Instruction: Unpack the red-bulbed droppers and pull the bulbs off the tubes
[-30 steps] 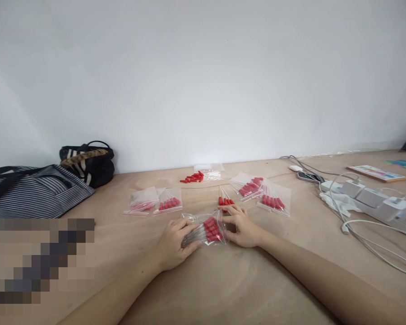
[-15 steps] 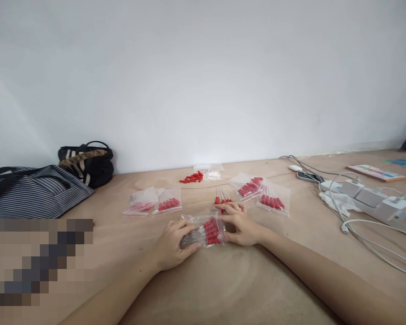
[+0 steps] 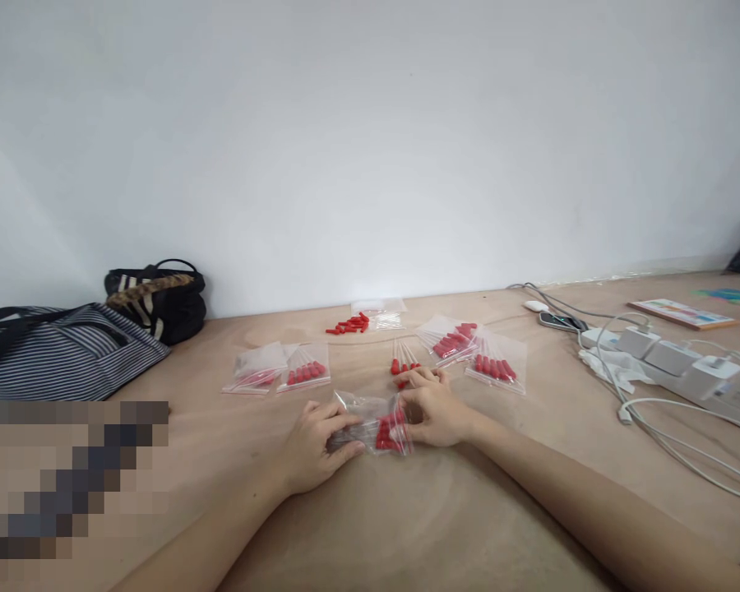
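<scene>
Between my hands lies a clear zip-lock bag (image 3: 370, 404) holding several clear droppers with red rubber bulbs (image 3: 385, 434). My left hand (image 3: 321, 444) grips the bag's left end between thumb and fingers, around the thin tubes. At the zip end, my right hand (image 3: 435, 411) is closed on the bag's edge. Its thumb is over or inside the mouth by the bulbs; I cannot tell which. Just beyond my right fingers, several loose red-bulbed droppers (image 3: 404, 358) lie on the table, partly hidden by the hand.
Filled dropper bags lie to the left (image 3: 305, 368) and right (image 3: 497, 366). Loose red bulbs (image 3: 349, 324) and clear tubes (image 3: 387, 319) are near the wall. A power strip with chargers (image 3: 675, 358) and white cables (image 3: 672, 444) occupies the right; striped bags (image 3: 67, 349) stand left.
My right thumb and fingers have moved left, farther over the zip end. The bag's upper side now bulges and its bulbs are more covered. My left hand has hardly moved.
</scene>
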Demonstrator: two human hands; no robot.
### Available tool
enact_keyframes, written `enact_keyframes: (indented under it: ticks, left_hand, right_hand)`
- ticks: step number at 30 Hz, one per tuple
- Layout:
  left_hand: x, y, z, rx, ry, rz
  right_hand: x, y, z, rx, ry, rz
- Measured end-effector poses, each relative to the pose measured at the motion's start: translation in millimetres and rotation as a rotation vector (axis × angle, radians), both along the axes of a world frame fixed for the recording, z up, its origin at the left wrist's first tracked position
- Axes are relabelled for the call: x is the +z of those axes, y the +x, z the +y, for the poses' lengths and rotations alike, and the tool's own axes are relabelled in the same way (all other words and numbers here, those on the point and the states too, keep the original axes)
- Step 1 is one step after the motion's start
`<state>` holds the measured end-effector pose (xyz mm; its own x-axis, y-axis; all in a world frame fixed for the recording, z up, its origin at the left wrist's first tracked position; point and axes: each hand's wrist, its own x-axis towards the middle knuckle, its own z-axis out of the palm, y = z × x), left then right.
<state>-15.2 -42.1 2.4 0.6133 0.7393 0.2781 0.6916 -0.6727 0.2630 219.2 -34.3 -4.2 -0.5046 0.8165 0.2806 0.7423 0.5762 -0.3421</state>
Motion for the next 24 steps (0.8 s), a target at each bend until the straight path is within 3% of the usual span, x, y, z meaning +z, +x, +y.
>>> enact_keyframes:
  ticks: [24]
  left_hand:
    - [-6.8,-10,9,-0.058,-0.025,0.024]
  right_hand:
    - [-0.9,5,-4,-0.006,-0.035,0.140]
